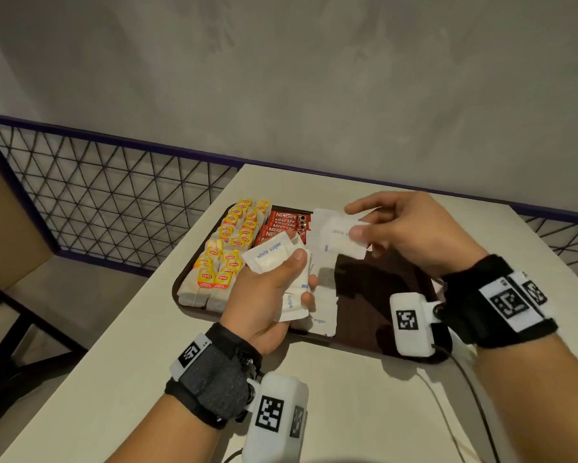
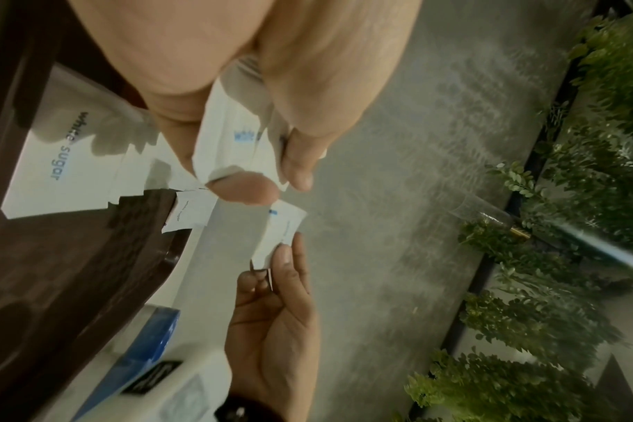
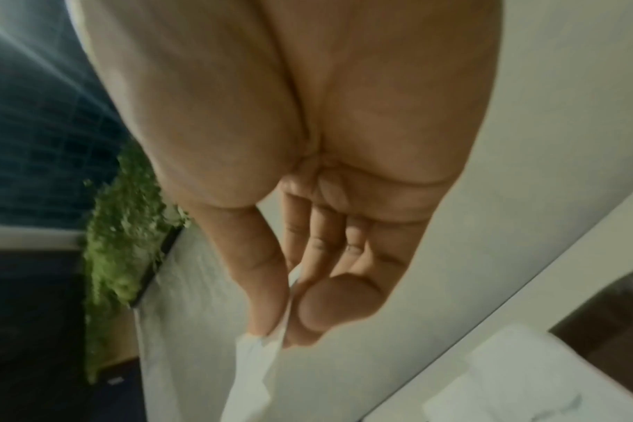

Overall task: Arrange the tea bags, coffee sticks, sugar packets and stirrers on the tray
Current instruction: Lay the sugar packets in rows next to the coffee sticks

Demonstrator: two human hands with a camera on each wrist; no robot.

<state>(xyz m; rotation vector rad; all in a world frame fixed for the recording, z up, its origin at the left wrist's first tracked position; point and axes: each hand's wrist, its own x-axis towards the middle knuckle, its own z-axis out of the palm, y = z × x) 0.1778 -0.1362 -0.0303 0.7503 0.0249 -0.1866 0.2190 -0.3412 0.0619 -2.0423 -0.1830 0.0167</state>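
A dark brown tray (image 1: pixel 374 295) lies on the pale table. Yellow-tagged tea bags (image 1: pixel 227 248) fill its left side, and red coffee sticks (image 1: pixel 282 225) lie beside them. Several white sugar packets (image 1: pixel 324 309) lie in a column down the tray's middle. My left hand (image 1: pixel 274 289) grips a small stack of sugar packets (image 1: pixel 270 255) above the tray; the stack of sugar packets (image 2: pixel 235 137) shows between thumb and fingers in the left wrist view. My right hand (image 1: pixel 411 228) pinches a single sugar packet (image 1: pixel 341 238) above the tray's far middle, the single sugar packet (image 3: pixel 257 368) blurred in the right wrist view. No stirrers are in view.
A black wire-mesh railing (image 1: pixel 113 202) with a purple top rail runs behind and left of the table. A grey wall rises behind it. Cables (image 1: pixel 464 412) trail over the near right of the table. Green plants (image 2: pixel 579 257) show in the left wrist view.
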